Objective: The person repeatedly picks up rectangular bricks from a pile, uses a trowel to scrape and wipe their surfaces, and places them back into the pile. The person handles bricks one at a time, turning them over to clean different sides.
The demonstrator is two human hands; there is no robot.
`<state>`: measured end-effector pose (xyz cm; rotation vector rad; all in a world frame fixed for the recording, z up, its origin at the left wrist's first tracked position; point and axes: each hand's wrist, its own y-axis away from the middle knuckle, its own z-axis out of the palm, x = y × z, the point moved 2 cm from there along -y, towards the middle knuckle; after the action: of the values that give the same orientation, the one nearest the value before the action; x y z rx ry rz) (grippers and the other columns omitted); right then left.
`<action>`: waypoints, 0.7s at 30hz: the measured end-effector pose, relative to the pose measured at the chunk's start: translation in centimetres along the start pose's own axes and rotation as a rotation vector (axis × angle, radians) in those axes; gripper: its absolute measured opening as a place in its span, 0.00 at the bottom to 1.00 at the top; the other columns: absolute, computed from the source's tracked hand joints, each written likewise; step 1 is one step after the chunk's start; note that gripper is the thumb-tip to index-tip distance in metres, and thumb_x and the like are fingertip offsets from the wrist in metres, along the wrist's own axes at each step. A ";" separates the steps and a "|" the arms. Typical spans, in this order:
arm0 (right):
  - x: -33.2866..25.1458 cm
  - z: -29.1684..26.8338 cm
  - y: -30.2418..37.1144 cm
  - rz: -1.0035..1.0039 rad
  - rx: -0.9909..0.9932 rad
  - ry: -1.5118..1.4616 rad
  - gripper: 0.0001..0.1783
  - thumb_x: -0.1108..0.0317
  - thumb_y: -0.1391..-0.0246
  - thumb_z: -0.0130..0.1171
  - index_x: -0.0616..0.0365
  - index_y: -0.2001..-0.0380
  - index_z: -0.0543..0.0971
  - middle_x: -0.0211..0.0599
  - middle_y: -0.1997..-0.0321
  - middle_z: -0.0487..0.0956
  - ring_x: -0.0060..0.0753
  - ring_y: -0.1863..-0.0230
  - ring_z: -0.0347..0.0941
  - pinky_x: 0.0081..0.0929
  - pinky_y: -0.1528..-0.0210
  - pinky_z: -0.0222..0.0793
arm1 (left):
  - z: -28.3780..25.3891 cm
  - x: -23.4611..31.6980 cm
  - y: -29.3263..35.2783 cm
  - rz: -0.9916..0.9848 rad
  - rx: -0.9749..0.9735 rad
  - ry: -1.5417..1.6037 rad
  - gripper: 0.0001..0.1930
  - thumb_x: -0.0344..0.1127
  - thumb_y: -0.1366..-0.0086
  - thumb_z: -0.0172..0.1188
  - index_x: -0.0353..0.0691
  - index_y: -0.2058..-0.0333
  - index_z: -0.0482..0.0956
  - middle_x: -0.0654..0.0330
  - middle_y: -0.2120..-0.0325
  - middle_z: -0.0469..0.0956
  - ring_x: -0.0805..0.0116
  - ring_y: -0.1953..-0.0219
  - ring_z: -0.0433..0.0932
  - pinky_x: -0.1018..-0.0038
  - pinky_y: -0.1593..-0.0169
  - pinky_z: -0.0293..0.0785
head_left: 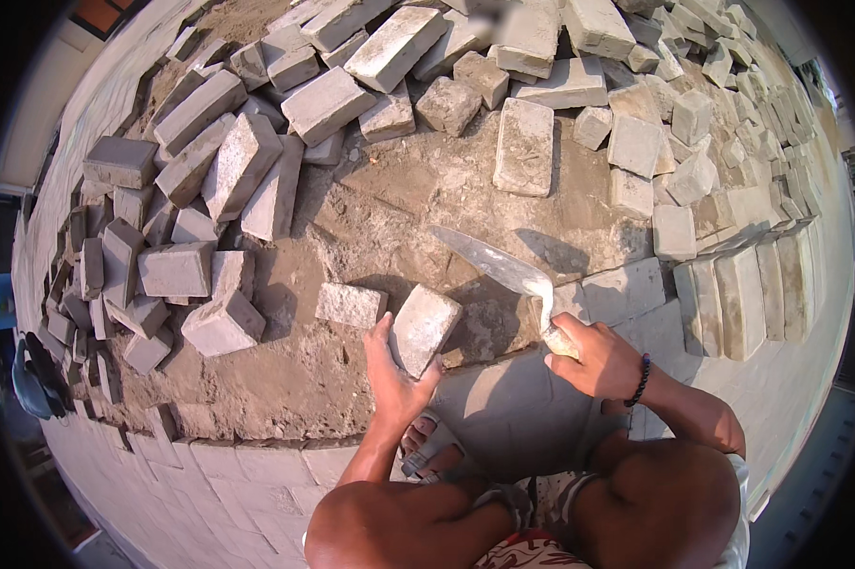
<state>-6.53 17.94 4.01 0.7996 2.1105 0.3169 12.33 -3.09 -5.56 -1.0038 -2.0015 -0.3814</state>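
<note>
A grey paving brick (426, 330) is tilted up in the grip of my left hand (398, 379), its pale, dusty face turned upward. Just left of it, a shorter piece of brick (350, 304) lies on the bare sandy soil. My right hand (598, 360), with a dark beaded bracelet at the wrist, is closed around the handle of a trowel (503, 269). The trowel's pointed blade reaches up and left over the soil, apart from the brick. Below both hands runs the edge of the laid paving (503, 389).
Loose bricks (328, 104) are heaped along the far side and the left. One brick (524, 147) lies alone on the sand (399, 199). At the right, several bricks stand in a row (738, 302). My sandalled foot (431, 448) is close below my left hand.
</note>
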 end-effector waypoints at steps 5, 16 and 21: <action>0.6 4.1 -1.3 -0.020 -0.232 -0.143 0.25 0.60 0.43 0.57 0.64 0.48 0.67 0.61 0.69 0.78 0.67 0.63 0.74 0.51 0.60 0.69 | -1.9 1.9 -1.4 -0.194 -0.189 -0.139 0.44 0.46 0.54 0.77 0.24 0.46 0.65 0.40 0.57 0.72 0.43 0.53 0.75 0.56 0.49 0.71; 0.9 3.0 -0.8 0.063 -0.121 -0.187 0.23 0.61 0.43 0.57 0.65 0.50 0.66 0.60 0.71 0.79 0.66 0.64 0.77 0.53 0.61 0.71 | -2.7 3.7 -2.6 -0.131 -0.363 -0.468 0.40 0.50 0.53 0.74 0.31 0.48 0.68 0.43 0.64 0.78 0.44 0.64 0.81 0.55 0.60 0.77; -1.0 5.0 0.3 -0.157 -0.244 -0.168 0.20 0.61 0.43 0.57 0.60 0.53 0.66 0.57 0.73 0.78 0.65 0.68 0.76 0.54 0.64 0.69 | -2.6 3.9 -1.2 -0.206 -0.272 -0.374 0.38 0.45 0.57 0.75 0.29 0.50 0.71 0.42 0.63 0.78 0.44 0.62 0.79 0.57 0.58 0.75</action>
<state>-2.06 17.25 1.62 0.4966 1.9190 0.3993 11.57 -3.39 -0.76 -1.0998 -2.4490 -0.6289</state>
